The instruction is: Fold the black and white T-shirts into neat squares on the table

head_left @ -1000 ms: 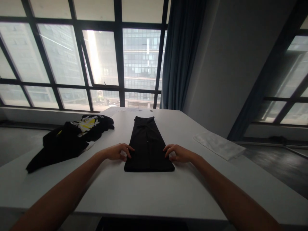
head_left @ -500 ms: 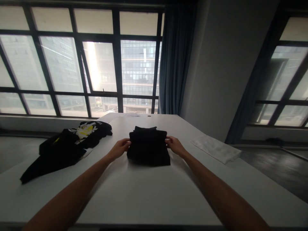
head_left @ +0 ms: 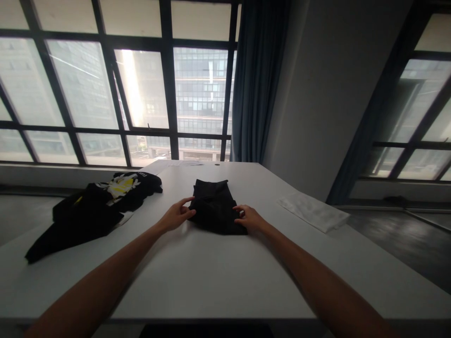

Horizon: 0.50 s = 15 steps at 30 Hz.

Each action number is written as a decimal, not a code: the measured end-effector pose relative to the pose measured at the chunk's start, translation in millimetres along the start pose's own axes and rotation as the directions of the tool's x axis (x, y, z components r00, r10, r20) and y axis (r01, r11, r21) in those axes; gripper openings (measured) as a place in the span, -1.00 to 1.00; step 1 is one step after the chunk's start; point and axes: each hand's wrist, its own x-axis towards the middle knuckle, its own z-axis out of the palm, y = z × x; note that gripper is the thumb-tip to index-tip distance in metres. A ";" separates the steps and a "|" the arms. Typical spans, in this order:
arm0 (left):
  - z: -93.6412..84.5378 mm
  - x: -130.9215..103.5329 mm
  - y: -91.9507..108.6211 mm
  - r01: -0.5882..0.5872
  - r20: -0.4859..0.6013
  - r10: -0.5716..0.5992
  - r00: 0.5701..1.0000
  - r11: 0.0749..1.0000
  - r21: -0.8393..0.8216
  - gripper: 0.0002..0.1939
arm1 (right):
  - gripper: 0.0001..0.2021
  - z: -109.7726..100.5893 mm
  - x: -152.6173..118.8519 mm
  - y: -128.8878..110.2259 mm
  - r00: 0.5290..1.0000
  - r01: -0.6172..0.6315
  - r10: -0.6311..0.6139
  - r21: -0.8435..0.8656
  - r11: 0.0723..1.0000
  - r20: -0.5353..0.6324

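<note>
A folded black cloth (head_left: 214,211) lies on the white table (head_left: 211,277), in the middle of the view. At its left edge is my left hand (head_left: 178,214), thumb and index finger apart, the fingertips touching the fabric. My right hand (head_left: 248,218) rests at the right edge, its fingers curved and spread a little against the cloth. The top layer of the cloth looks slightly rumpled, and a narrower part of it reaches toward the far side of the table.
Black clothing with a white and yellow print (head_left: 88,211) is heaped on the table's left side. A flat white packet or cloth (head_left: 313,212) lies near the right edge. Papers (head_left: 185,163) lie at the far end, before the windows and a blue curtain (head_left: 252,94).
The raised near part of the black cloth has come down flatter. My hands have loosened from its side edges, fingers now more apart. The view has tilted slightly down.
</note>
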 end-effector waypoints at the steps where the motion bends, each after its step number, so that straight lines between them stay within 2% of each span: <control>1: -2.1 -1.2 0.7 -0.001 0.008 0.001 1.000 1.000 0.005 -0.29 | -0.51 1.2 0.1 0.5 1.000 0.012 -0.012 -0.018 1.000 -0.001; 4: -10.6 -5.7 -2.4 0.059 0.130 -0.062 0.990 0.998 0.028 -0.22 | -0.53 3.5 -0.5 2.7 0.999 0.040 -0.040 -0.035 0.999 -0.006; 6: -15.7 -7.7 -6.1 0.122 0.245 -0.124 0.962 0.992 0.024 -0.03 | -0.55 5.1 -0.6 4.8 0.998 0.056 -0.057 -0.048 0.997 -0.016; 8: -17.6 -7.6 -8.6 0.197 0.306 -0.189 0.933 0.980 0.005 0.10 | -0.57 7.5 0.1 6.8 0.996 0.074 -0.077 -0.066 0.995 -0.042; 9: -16.9 -6.7 -9.0 0.226 0.298 -0.216 0.930 0.974 0.001 0.09 | -0.58 8.9 0.8 7.7 0.995 0.084 -0.088 -0.072 0.994 -0.055; 11: -12.2 -4.2 -9.0 0.236 0.216 -0.240 0.946 0.971 0.047 -0.05 | -0.61 12.0 2.4 9.1 0.991 0.105 -0.110 -0.072 0.992 -0.078; 13: -5.1 -2.3 -9.0 0.210 0.111 -0.229 0.967 0.964 0.160 -0.24 | -0.63 14.8 4.1 10.2 0.986 0.124 -0.130 -0.058 0.991 -0.101; 15: 1.1 -2.3 -10.7 0.174 0.067 -0.198 0.978 0.948 0.266 -0.28 | -0.64 16.7 5.3 11.1 0.981 0.143 -0.148 -0.051 0.988 -0.122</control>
